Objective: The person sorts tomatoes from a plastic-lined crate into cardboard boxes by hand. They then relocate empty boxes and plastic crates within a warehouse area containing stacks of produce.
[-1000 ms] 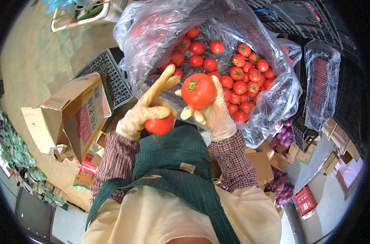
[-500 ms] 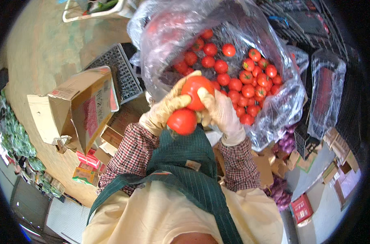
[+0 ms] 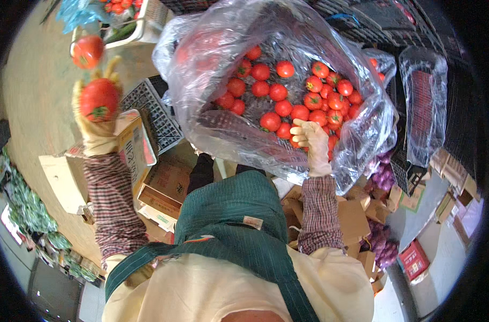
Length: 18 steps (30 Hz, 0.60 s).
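My left hand (image 3: 98, 131), in a pale yellow glove, is raised at the left, blurred, with fingers stretched out behind a red tomato (image 3: 98, 99); I cannot tell whether that tomato rests on the palm. Another tomato (image 3: 88, 51) is in the air just above the fingertips. My gloved right hand (image 3: 313, 140) is over the tomatoes (image 3: 334, 101) in a large clear plastic bag (image 3: 217, 43), fingers slightly bent and apart, nothing visible held in them.
A white basket (image 3: 142, 27) with tomatoes and cucumbers stands top left, blue plastic on it. Cardboard boxes (image 3: 62, 182) and a grid tray (image 3: 156, 121) are at left. Dark crates (image 3: 384, 21), a wrapped crate (image 3: 424, 102) and purple net sacks (image 3: 381, 177) are at right.
My hands, earlier together around two tomatoes, are apart: the left has moved up and left with the tomatoes, one now loose above it; the right has moved right into the bag.
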Available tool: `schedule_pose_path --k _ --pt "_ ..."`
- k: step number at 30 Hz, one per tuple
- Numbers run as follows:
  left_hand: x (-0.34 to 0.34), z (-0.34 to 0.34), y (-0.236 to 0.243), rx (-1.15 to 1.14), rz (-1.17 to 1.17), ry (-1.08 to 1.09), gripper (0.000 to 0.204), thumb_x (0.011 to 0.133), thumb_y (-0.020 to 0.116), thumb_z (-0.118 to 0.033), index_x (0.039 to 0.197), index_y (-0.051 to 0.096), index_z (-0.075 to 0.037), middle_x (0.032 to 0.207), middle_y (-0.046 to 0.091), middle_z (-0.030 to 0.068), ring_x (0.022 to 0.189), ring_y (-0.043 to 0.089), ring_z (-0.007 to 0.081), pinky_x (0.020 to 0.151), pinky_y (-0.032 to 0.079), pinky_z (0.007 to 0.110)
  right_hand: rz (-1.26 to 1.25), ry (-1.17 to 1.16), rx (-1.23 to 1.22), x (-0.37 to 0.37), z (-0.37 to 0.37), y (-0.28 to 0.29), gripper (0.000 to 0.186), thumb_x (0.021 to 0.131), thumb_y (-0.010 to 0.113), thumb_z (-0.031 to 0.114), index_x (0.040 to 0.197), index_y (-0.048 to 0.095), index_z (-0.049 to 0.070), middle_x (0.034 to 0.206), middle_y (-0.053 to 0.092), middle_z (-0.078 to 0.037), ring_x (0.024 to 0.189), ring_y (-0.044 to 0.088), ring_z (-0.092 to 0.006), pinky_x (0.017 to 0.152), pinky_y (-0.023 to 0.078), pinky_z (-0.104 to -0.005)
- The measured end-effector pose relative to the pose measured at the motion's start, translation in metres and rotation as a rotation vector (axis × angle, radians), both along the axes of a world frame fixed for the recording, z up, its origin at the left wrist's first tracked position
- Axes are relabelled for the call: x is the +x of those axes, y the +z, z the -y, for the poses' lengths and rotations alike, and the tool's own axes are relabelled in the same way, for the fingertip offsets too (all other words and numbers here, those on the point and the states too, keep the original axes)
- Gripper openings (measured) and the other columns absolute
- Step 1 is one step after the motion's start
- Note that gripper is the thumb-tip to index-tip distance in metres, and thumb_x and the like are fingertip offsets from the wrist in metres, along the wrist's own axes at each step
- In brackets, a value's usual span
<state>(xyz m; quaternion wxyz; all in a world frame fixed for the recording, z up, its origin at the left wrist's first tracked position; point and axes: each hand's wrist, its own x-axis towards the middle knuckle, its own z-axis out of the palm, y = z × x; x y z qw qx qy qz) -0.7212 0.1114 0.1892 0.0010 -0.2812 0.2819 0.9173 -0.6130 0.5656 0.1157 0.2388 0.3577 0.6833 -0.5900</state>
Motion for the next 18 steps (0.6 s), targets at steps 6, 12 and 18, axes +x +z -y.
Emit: schedule_pose_path --k 6,12,18 --pt "0.039 -0.053 -0.021 0.058 -0.041 -0.35 0.069 0.089 0.057 -0.036 0.141 0.032 0.001 0.123 0.056 0.0252 0.088 0.066 0.0296 0.073 0.057 0.033 -0.29 1.243 0.602 -0.002 0.005 -0.113 0.05 0.084 0.046 0.003 0.133 0.049 0.014 0.139 0.047 -0.011 0.125 0.047 -0.0301 0.101 0.04 -0.0431" --pt "0.104 -0.118 -0.031 0.078 0.199 -0.495 0.081 0.082 0.064 -0.041 0.141 0.032 0.004 0.113 0.061 0.0238 0.081 0.067 0.0258 0.068 0.056 0.031 -0.121 1.873 0.683 -0.028 0.042 -0.163 0.065 0.079 0.061 0.01 0.139 0.04 0.019 0.141 0.042 -0.013 0.12 0.049 -0.0299 0.092 0.044 -0.0433" --pt "0.11 -0.142 -0.014 0.001 0.245 -0.7 0.075 0.078 0.063 -0.035 0.139 0.038 0.002 0.115 0.06 0.0191 0.083 0.066 0.0225 0.077 0.053 0.031 -0.125 1.065 0.213 -0.036 -0.005 -0.083 0.072 0.068 0.073 0.018 0.135 0.046 0.013 0.124 0.054 -0.012 0.116 0.051 -0.0277 0.092 0.046 -0.0384"
